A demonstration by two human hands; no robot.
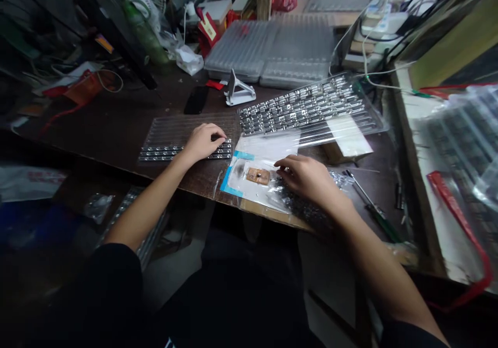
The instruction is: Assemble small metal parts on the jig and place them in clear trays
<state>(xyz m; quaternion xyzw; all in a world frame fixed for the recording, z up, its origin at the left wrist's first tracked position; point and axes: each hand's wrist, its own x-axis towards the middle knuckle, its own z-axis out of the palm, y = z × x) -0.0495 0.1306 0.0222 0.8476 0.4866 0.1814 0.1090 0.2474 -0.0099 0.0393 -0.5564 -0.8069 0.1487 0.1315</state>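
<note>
My left hand [204, 141] is over the right end of a clear ribbed tray [175, 127]. Its thumb and forefinger come together there; anything between them is too small to make out. Small shiny metal parts [163, 154] fill the tray's near rows. Curled and pinched, my right hand [301, 176] hovers beside a heap of small loose parts in clear plastic [301, 205], and its fingertips hide whatever they hold. Between the hands lies a small brown block [258, 176] with a dark spot in its middle, on a white pad [243, 184] edged with blue tape.
Behind the right hand, a larger tray [299, 107] of metal parts lies aslant, propped near a white-topped box [348, 135]. A screwdriver [383, 223] lies at right. Further back are a white stand [239, 91], a black phone [196, 100] and stacked clear trays [237, 47].
</note>
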